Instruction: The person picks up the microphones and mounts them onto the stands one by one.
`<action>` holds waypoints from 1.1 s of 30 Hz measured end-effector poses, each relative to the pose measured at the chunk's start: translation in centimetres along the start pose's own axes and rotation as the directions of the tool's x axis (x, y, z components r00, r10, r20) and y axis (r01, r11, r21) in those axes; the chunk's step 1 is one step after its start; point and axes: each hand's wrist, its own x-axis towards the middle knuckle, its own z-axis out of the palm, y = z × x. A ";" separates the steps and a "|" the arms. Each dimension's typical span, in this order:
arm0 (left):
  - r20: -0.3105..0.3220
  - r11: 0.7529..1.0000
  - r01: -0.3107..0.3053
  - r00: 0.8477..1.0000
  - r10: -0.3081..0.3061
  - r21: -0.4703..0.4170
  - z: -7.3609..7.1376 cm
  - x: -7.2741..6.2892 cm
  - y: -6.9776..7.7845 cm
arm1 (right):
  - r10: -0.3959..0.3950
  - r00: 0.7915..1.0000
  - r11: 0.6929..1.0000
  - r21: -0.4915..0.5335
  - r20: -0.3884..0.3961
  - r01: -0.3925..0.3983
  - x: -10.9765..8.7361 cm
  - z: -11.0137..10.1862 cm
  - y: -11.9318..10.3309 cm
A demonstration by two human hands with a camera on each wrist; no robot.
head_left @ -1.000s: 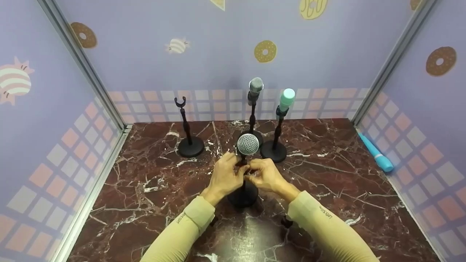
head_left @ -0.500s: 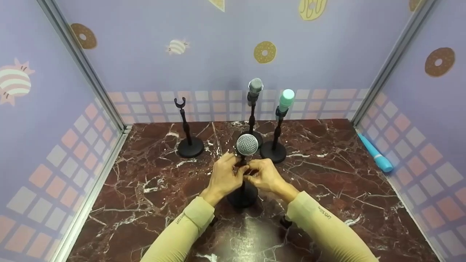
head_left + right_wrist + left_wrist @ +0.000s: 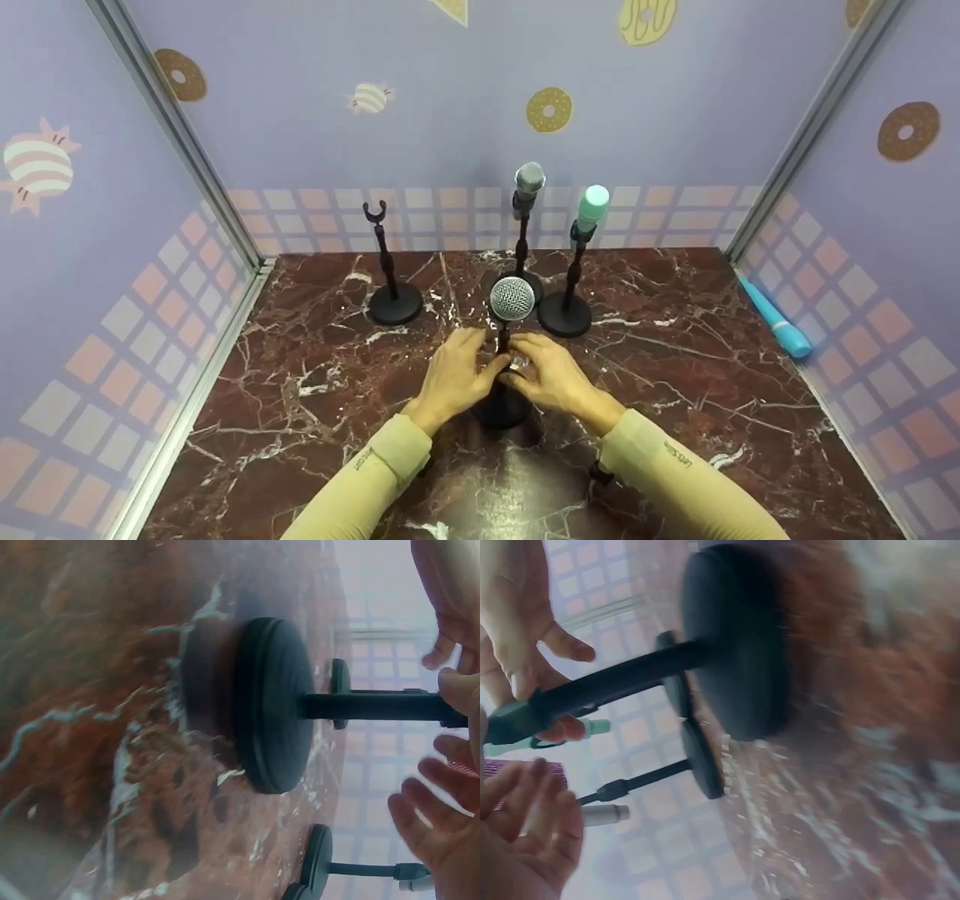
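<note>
A microphone with a silver mesh head sits upright on a short black stand in the middle of the table. My left hand is at the left of the pole, thumb close against it and fingers loosely extended. On the other side, my right hand has its thumb near the pole, its fingers relaxed. The left wrist view shows the pole passing between the two hands. In the right wrist view, the round base stands flat on the marble top, and the right-hand fingers are spread apart from the pole.
Behind are a stand with a silver microphone and another with a mint-green microphone. A stand with a bare forked clip is at the back left. A blue microphone-shaped thing lies along the right wall.
Both hands have loosened from the pole, their fingers straightening and spreading, and have shifted slightly toward the body. The stand and its microphone stay in place.
</note>
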 end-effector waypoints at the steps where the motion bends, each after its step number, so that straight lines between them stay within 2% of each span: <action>1: 0.047 0.999 0.034 0.998 -0.034 0.013 0.0 -0.3 -0.1 | 0.029 0.999 1.000 -0.014 0.024 -0.028 -0.2 -0.1 0.0; 3: 0.137 0.995 0.087 0.986 -0.091 0.038 0.1 -0.9 -0.3 | 0.080 0.995 0.997 -0.019 0.065 -0.079 -0.8 -0.1 0.0; 7: 0.288 0.985 0.146 0.943 -0.167 0.094 0.4 -2.0 -0.8 | 0.137 0.982 0.991 -0.025 0.127 -0.134 -1.8 0.2 0.2; 11: 0.376 0.973 0.144 0.904 -0.202 0.178 0.9 -3.0 -1.0 | 0.162 0.968 0.987 -0.044 0.192 -0.156 -2.6 0.7 0.2; 16: 0.447 0.964 0.117 0.868 -0.216 0.238 1.7 -4.0 -1.1 | 0.164 0.948 0.986 -0.069 0.272 -0.151 -3.2 1.4 0.1; 20: 0.488 0.970 0.091 0.851 -0.194 0.227 2.3 -4.8 -1.1 | 0.146 0.935 0.989 -0.079 0.322 -0.127 -3.7 2.1 0.0; 24: 0.511 0.977 0.071 0.843 -0.168 0.203 2.6 -5.4 -1.1 | 0.134 0.928 0.990 -0.080 0.348 -0.113 -4.1 2.7 0.0; 30: 0.520 0.978 0.072 0.837 -0.167 0.197 2.9 -5.5 -1.1 | 0.139 0.925 0.989 -0.087 0.353 -0.115 -4.0 3.0 -0.1; 33: 0.538 0.977 0.069 0.826 -0.170 0.204 2.9 -5.4 -1.0 | 0.140 0.923 0.988 -0.112 0.357 -0.106 -4.2 3.1 0.0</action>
